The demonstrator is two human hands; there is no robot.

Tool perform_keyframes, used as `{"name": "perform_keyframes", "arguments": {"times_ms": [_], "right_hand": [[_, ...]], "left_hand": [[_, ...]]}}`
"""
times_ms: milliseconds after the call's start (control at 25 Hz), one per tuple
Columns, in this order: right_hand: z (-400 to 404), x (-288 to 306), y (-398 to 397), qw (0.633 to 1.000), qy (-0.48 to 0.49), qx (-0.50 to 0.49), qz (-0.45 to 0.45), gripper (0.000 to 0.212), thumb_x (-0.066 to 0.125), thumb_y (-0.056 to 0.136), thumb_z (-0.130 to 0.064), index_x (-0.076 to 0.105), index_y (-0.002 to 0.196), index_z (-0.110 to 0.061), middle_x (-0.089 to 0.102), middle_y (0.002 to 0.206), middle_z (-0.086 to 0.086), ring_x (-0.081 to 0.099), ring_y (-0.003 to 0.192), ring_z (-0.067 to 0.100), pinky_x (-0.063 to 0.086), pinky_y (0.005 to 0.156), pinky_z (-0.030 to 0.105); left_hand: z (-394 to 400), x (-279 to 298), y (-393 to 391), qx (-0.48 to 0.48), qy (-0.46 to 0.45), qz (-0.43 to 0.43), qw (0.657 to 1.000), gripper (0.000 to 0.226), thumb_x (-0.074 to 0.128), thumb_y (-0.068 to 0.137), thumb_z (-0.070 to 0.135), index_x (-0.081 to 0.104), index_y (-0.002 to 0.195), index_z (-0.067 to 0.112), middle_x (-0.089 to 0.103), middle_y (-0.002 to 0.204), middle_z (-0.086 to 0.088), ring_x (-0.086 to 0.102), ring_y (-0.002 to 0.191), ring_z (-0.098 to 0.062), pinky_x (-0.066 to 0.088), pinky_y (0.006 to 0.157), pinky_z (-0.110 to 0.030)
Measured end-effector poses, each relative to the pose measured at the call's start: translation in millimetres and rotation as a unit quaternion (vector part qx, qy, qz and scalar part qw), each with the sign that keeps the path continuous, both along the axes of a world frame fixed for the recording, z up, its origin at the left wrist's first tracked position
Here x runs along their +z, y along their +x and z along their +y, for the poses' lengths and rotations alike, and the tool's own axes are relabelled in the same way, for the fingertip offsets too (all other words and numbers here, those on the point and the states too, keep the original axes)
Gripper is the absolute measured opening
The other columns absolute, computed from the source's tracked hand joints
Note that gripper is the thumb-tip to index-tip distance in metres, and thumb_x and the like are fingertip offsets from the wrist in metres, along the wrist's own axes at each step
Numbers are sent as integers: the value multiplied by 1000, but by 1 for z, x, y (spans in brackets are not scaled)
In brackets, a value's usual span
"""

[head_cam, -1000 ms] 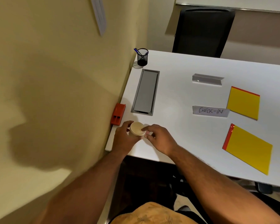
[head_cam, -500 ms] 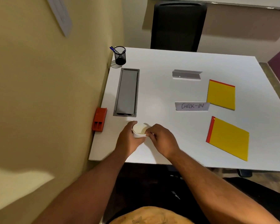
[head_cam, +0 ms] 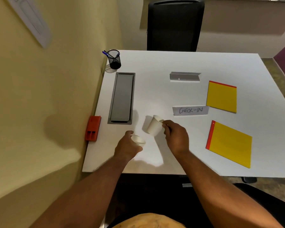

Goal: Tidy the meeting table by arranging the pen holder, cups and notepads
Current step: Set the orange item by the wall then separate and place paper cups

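Head view, the only one: two white paper cups near the front-left part of the desk (head_cam: 155, 66), one per hand. Left hand (head_cam: 127, 148) is wrapped round a cup (head_cam: 138, 141), fingers curled about its side, rim facing up; can't tell if the base touches the desktop. Right hand (head_cam: 176, 137) pinches the other cup (head_cam: 154, 126) at the rim w/ thumb & fingertips, the cup tilted, mouth toward the far-right, seemingly off the surface.

These cups look v. light, thin-walled, easy to crush, so a soft grip matters. The rim is the stiffest part; low on the wall works too if the squeeze is gentle. Nothing visible inside them, so prob. no spill risk, tho the interiors aren't clearly seen.

Pen holder (head_cam: 114, 59), black mesh w/ blue pens, stands at the far-left corner; rigid, best taken round the body & kept upright so the pens stay in.

Two yellow notepads w/ red bindings sit toward the right edge: far one (head_cam: 221, 97) fairly square to the desk, near one (head_cam: 229, 143) skewed. Flat, bendy; slide them or lift by an edge.

A "CHECK-IN" sign (head_cam: 190, 110) lies between cups & pads.
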State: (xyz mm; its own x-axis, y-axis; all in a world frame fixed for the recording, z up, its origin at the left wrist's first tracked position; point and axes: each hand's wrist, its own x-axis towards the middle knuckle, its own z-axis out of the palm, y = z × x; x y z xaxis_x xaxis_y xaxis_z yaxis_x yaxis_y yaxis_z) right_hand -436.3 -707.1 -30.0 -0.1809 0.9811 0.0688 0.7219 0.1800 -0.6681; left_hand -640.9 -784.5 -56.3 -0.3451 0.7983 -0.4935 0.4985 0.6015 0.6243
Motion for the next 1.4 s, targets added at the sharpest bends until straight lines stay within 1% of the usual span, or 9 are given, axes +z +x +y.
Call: {"name": "perform_keyframes", "arguments": {"times_ms": [240,400,600,840,920,1040,1160,1280,1400], "right_hand": [[37,-26,12,995,-65,-50,-62,13,57,101,-22,68,96,-19,73,85,1,68,78,27,57,68,39],[52,-43,10,990,-108,-40,-85,13,56,101,-25,67,108,-21,75,100,1,69,91,29,57,75,38],[58,-56,18,985,-158,-35,-67,26,58,100,-29,62,125,-26,75,112,2,70,104,30,57,85,39],[29,-39,21,992,-114,-46,10,30,62,99,-25,65,129,-25,76,101,0,71,95,23,56,81,34],[13,-33,14,993,-110,-23,34,25,61,98,-26,67,122,-30,76,96,-7,72,88,16,57,81,32],[-13,-25,2,984,-147,56,89,26,61,97,-18,69,117,-33,72,90,-21,68,79,0,53,77,18],[-36,-17,-11,968,-182,157,73,47,69,93,-11,62,135,-32,69,98,-17,65,82,3,54,88,20],[-49,-10,-17,969,-163,182,31,67,71,94,-11,48,152,-38,63,112,-17,59,83,4,52,95,22],[-55,-1,-16,971,-134,195,12,68,69,97,-13,44,155,-37,63,120,-14,54,86,4,47,97,19]], "left_hand": [[-11,3,-2,49,55,-67,995,83,90,75,27,46,145,27,56,140,-2,56,109,-20,52,93,-30],[-18,9,-7,58,69,-72,993,81,90,77,24,47,146,23,54,144,-2,54,114,-20,50,92,-30],[-22,13,-10,58,91,-82,991,82,91,75,23,47,145,24,54,145,2,54,119,-19,48,93,-29],[-18,14,3,43,118,-72,989,78,91,75,21,50,141,26,57,132,9,56,118,-18,44,94,-23],[-20,12,7,48,123,-72,989,77,90,74,17,50,139,27,59,129,8,58,117,-18,46,93,-22],[-25,12,11,53,126,-68,988,76,90,72,15,49,136,28,59,125,7,60,115,-20,49,94,-26],[-28,13,16,57,140,-69,986,77,93,71,21,52,136,25,61,124,7,59,113,-17,46,94,-24],[-31,16,14,71,140,-73,985,81,93,72,21,52,142,21,62,136,0,58,120,-20,45,102,-30],[-39,21,12,65,139,-65,986,80,91,76,19,51,146,18,60,144,-4,56,129,-26,44,113,-39]]}}
